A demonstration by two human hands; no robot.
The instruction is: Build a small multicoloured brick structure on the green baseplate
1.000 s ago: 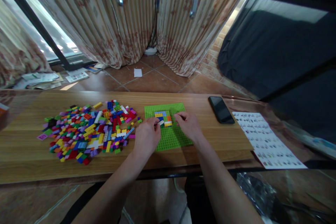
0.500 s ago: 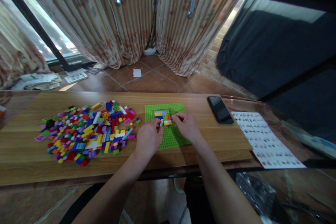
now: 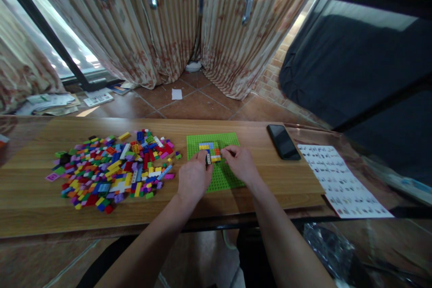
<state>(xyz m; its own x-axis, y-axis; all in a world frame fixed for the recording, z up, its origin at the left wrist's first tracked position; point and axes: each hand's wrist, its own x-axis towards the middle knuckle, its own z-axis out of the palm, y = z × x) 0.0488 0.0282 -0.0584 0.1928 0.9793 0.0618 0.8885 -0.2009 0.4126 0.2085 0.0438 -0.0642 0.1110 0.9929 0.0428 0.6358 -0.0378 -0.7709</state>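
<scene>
A green studded baseplate [image 3: 222, 179] lies on the wooden table, with a low patch of toy bricks [image 3: 211, 146] in yellow, blue, light blue, orange and white on it. At the near left side of this patch, my left hand [image 3: 195, 174] is closed, with a small white brick with dark marks [image 3: 208, 158] between thumb and fingers. Whether that brick touches the others is hidden. My right hand [image 3: 240, 161] is pinched close to the patch's right edge; anything between its fingertips is too small to make out.
A wide heap of loose coloured bricks [image 3: 111, 171] covers the table's left part. To the right lie a black phone [image 3: 283, 142] and a printed sheet [image 3: 340, 180] that reaches past the table's edge. Striped curtains [image 3: 168, 27] hang beyond the table.
My left hand has shifted slightly right, and the white brick has moved a little with it over the patch. My right hand stays nearly where it was.
</scene>
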